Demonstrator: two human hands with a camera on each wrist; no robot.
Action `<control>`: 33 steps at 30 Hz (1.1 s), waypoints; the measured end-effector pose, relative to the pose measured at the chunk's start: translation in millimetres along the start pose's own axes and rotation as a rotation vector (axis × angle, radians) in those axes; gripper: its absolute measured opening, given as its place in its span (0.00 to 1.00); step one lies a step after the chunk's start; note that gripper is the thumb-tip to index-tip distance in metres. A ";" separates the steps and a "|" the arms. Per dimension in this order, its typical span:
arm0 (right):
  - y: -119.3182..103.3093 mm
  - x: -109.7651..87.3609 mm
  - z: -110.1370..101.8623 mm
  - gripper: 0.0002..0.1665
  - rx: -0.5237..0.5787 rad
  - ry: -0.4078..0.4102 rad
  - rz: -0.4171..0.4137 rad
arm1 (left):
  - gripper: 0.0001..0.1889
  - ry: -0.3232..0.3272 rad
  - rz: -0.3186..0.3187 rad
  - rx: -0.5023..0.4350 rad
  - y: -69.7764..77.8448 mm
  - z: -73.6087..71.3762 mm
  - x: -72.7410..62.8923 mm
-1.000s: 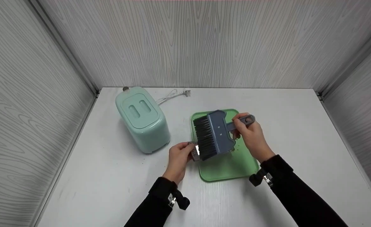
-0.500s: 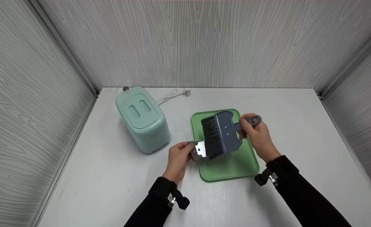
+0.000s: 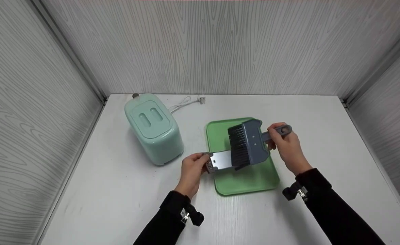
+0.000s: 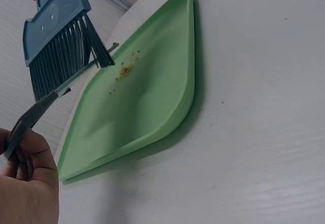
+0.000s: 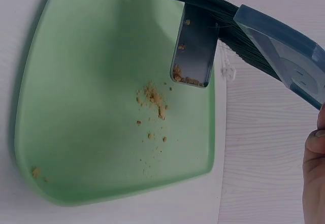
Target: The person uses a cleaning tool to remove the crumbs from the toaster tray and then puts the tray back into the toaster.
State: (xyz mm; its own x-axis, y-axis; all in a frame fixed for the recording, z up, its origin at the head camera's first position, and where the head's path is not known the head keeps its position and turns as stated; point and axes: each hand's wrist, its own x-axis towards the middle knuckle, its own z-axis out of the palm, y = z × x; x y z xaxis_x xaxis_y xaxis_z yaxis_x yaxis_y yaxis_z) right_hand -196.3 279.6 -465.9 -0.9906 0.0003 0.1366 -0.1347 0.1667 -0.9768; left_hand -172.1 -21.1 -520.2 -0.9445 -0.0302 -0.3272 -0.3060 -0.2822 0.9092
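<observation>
Between thumb and fingers, my left hand (image 3: 190,173) pinches the grey end of a shiny metal crumb tray (image 3: 222,160), held over a green tray (image 3: 247,183). My right hand (image 3: 290,149) grips the handle of a blue-grey brush (image 3: 253,143), its black bristles (image 3: 238,146) lying across the crumb tray. In the right wrist view, brown crumbs (image 5: 177,73) sit at the crumb tray's far end. More crumbs (image 5: 154,99) are scattered on the green tray below, and a small clump (image 5: 35,172) lies by its corner.
A mint-green toaster (image 3: 155,129) with a lid on top stands left of the green tray. Its white cord and plug (image 3: 201,100) lie behind it on the white table (image 3: 118,190). Wood-grain panels (image 3: 200,47) enclose the back and sides.
My right hand has moved the brush to the right along the crumb tray, uncovering more of its metal surface. My left hand has stayed in place.
</observation>
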 end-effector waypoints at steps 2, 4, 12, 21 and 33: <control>0.6 0.3 -2.2 0.23 -0.011 0.009 -0.003 | 0.14 0.005 0.001 0.000 0.1 -0.1 0.0; 1.3 0.2 -4.4 0.22 -0.020 0.016 -0.002 | 0.14 0.008 0.001 -0.002 0.5 -0.1 -0.2; 4.5 -0.2 -13.3 0.21 -0.067 0.034 -0.008 | 0.13 0.001 -0.003 -0.005 1.9 -1.3 -0.9; 4.5 -1.9 -20.8 0.23 -0.102 0.042 0.006 | 0.14 0.003 0.002 0.018 1.3 -3.1 0.4; 8.4 -1.6 -29.4 0.20 -0.118 0.079 0.003 | 0.14 0.013 -0.008 0.013 2.7 -4.6 0.4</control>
State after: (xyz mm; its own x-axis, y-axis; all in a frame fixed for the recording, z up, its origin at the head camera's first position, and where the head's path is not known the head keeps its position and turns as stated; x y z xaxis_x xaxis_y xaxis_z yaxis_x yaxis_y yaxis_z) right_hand -195.2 310.0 -469.5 -0.9855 0.0780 0.1509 -0.1234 0.2816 -0.9516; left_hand -172.8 -26.3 -519.1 -0.9404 -0.0405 -0.3377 -0.3151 -0.2700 0.9098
